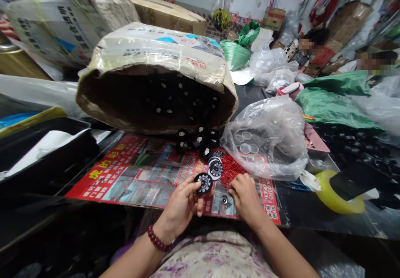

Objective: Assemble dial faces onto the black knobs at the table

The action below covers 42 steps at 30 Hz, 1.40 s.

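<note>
My left hand (pixel 183 205) pinches a small round black dial (pixel 203 182) with white markings, held just above a red printed poster (pixel 125 174) on the table. My right hand (pixel 245 194) rests with fingers curled at the edge of a pile of small red pieces (pixel 233 170); what its fingertips hold is hidden. A short stack of similar dials (pixel 215 167) lies just beyond my hands. A tiny metal part (pixel 224 200) lies between my hands. Black knobs (pixel 200 140) spill from a large tipped-over cardboard box (pixel 156 57).
A clear plastic bag of transparent discs (pixel 268 140) sits to the right, next to a pink tray (pixel 317 142). A yellow tape roll (pixel 339 194) and green bags (pixel 334 98) lie further right. A black tray with white paper (pixel 43 149) stands left. Other people sit at the far right.
</note>
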Tool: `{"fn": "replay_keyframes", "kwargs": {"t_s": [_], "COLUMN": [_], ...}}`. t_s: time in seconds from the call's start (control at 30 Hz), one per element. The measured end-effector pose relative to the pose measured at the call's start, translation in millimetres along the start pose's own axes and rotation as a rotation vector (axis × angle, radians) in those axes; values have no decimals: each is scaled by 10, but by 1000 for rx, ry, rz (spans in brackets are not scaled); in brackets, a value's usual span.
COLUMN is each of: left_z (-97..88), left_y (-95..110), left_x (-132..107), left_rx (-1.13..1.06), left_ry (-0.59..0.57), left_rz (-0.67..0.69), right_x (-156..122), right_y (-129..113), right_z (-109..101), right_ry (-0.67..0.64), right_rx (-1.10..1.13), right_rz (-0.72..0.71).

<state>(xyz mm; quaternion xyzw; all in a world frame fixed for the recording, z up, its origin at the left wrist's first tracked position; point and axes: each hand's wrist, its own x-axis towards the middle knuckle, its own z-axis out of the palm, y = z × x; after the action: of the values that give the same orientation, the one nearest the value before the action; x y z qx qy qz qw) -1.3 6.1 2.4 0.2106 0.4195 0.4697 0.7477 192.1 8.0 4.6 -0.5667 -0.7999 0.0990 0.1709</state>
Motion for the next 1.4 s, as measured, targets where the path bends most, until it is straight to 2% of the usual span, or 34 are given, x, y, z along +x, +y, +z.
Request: {"fn": "replay_keyframes", "kwargs": {"t_s": [0.07,0.13,0.2,0.3,0.4,0.47,0.63,0.77,0.83,0.93,1.03,1.1,1.4], "left_z": [4,15,33,59,72,74,83,93,102,127,155,168,157], "left_y": [-7,-17,-31,-49,-49,-41,-23,-17,-24,-50,-71,-74,-106], "left_x": [-2,-2,7,36,67,79,83,64,44,11,-6,-7,-6], "left_rx": [-19,-42,-87,-190,-287,-328,-330,-73,111,234,189,162,169], "left_ry": [-11,-43,-84,-123,-72,-20,28,124,119,31,-39,-56,-65], "left_rz": [-3,0,-1,-48,-126,-155,-155,44,107,91,51,40,35], "right_x": [2,9,18,37,47,42,27,65,87,98,91,90,125], "right_y": [-53,-123,-206,-322,-398,-426,-443,-415,-407,-420,-442,-447,-438], "right_z": [21,27,16,-7,-6,2,31,97,124,123,94,84,120], "right_ry": [13,44,46,-49,-173,-169,-3,-12,-25,79,203,225,206], "right_rx": [17,125,312,642,976,1072,933,1104,1174,1029,759,667,656], "right_rz": [13,36,58,116,181,201,195,414,494,391,175,87,56]}}
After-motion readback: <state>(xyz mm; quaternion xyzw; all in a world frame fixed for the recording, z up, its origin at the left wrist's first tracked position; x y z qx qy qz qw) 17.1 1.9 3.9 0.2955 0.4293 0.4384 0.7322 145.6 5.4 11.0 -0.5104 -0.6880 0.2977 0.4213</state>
